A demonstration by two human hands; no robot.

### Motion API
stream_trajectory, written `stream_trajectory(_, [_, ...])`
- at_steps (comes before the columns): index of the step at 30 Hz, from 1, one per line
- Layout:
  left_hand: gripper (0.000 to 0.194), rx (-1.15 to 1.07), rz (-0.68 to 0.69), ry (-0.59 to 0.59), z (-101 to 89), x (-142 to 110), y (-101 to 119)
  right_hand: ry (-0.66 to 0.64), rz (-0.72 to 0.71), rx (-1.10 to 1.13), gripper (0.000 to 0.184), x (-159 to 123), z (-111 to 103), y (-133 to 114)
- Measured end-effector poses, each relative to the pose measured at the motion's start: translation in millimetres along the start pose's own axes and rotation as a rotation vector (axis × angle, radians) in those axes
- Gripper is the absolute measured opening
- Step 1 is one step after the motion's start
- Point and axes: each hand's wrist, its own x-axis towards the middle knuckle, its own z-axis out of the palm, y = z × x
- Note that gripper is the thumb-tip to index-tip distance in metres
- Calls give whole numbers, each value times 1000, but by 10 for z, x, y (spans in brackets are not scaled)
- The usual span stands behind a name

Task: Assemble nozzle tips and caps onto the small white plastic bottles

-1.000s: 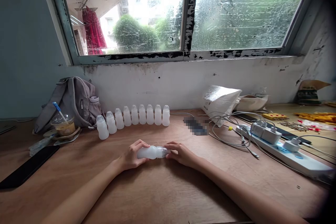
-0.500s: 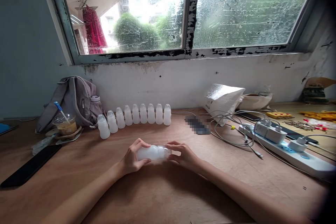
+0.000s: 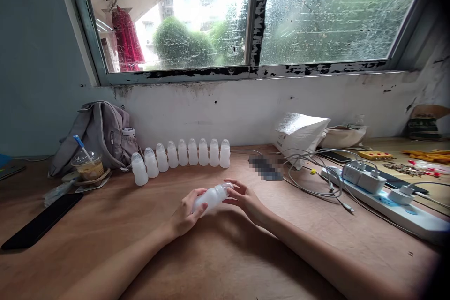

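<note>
A small frosted white plastic bottle [image 3: 211,196] is held just above the wooden desk [image 3: 225,253], tilted with its capped end up and to the right. My left hand [image 3: 186,213] is wrapped round its lower body. My right hand [image 3: 246,199] has its fingertips pinched at the cap end. Behind them, a curved row of several identical white bottles [image 3: 183,155] stands upright near the wall.
A grey backpack [image 3: 94,133] and a plastic cup with a straw [image 3: 86,166] sit at the back left, a black phone [image 3: 40,220] lies at the left. A white paper bag [image 3: 298,133], tangled cables [image 3: 316,173] and a power strip [image 3: 397,208] fill the right.
The bottle lay flat between both hands; now it is lifted and tilted, cap end up to the right. Both hands shifted slightly right and away from me.
</note>
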Motion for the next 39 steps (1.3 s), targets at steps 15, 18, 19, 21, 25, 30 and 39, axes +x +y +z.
stream_trajectory(15, [42, -119, -11, -189, 19, -14, 17, -208, -99, -204, 64, -107, 161, -1])
stream_trajectory(18, [43, -63, 36, -175, 17, -2, 32, -266, -137, -318, 49, -154, 229, 50])
stream_trajectory(19, [43, -39, 45, -173, 21, 4, 29, -258, -164, -375, 46, -164, 241, 58])
stream_trajectory(21, [44, 26, 58, -147, 41, 17, 16, -218, -238, -514, 42, -175, 245, 62])
stream_trajectory(25, [44, 167, 62, -69, 113, 29, -12, -128, -358, -751, 40, -174, 214, 69])
stream_trajectory(30, [44, 251, 36, -65, 161, 16, -35, -85, -274, -808, 33, -159, 223, 88])
stream_trajectory(39, [45, 321, 103, -116, 131, -44, -68, 102, -178, -894, 33, 273, -342, 165])
